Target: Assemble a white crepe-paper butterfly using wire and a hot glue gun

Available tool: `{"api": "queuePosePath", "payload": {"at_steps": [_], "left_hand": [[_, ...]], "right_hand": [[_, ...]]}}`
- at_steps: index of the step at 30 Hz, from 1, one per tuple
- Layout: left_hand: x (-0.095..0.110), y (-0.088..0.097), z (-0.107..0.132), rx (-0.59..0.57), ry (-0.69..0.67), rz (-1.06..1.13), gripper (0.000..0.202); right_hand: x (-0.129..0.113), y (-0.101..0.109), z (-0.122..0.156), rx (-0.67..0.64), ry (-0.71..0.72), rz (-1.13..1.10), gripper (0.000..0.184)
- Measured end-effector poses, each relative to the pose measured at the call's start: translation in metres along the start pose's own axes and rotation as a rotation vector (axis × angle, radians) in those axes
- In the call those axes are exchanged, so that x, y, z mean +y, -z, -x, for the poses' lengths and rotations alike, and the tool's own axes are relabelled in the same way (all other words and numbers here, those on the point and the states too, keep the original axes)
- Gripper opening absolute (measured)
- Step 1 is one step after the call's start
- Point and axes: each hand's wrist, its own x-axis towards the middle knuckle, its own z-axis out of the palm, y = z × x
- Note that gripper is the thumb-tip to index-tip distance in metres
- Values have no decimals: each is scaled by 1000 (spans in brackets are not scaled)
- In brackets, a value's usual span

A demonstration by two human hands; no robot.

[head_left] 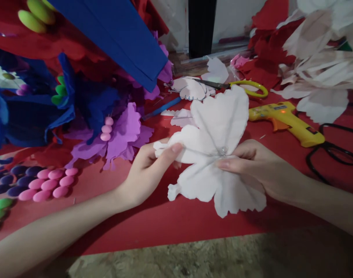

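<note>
A white fabric butterfly (219,119) with scalloped wings is held above the red table, a small patch of clear, glossy material at its centre. My left hand (149,168) pinches a narrow wing tip between thumb and fingers. On the other side, my right hand (251,166) grips the butterfly's middle, its thumb on top and the fingers partly hidden behind the wing. Close beyond my right hand lies a yellow glue gun (286,119) with a small orange light showing. Yellow-handled scissors (248,88) rest behind the butterfly.
Purple (121,135) and blue butterflies (31,116) crowd the left, near pink oval pieces (50,184) in rows. A blue folded sheet (121,42) juts in from above. White fabric pieces (324,69) are heaped at right, by a black cable (318,154). The red table's front edge (164,245) runs below.
</note>
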Motion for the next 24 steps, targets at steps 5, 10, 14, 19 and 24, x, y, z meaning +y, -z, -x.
{"api": "queuePosePath", "payload": {"at_steps": [5, 10, 14, 19, 24], "left_hand": [[-5, 4, -2, 49, -48, 30, 32], [-8, 9, -6, 72, -55, 77, 33], [-9, 10, -8, 96, -49, 138, 30], [-9, 9, -9, 133, -27, 207, 25], [-7, 8, -10, 154, -11, 258, 23]], "right_hand": [[-1, 0, 1, -9, -47, -75, 39], [-2, 3, 2, 5, -60, -119, 39], [-4, 3, 4, -6, -51, -149, 38], [-6, 4, 4, -20, -46, -201, 37], [-4, 5, 6, -13, -63, -253, 40]]}}
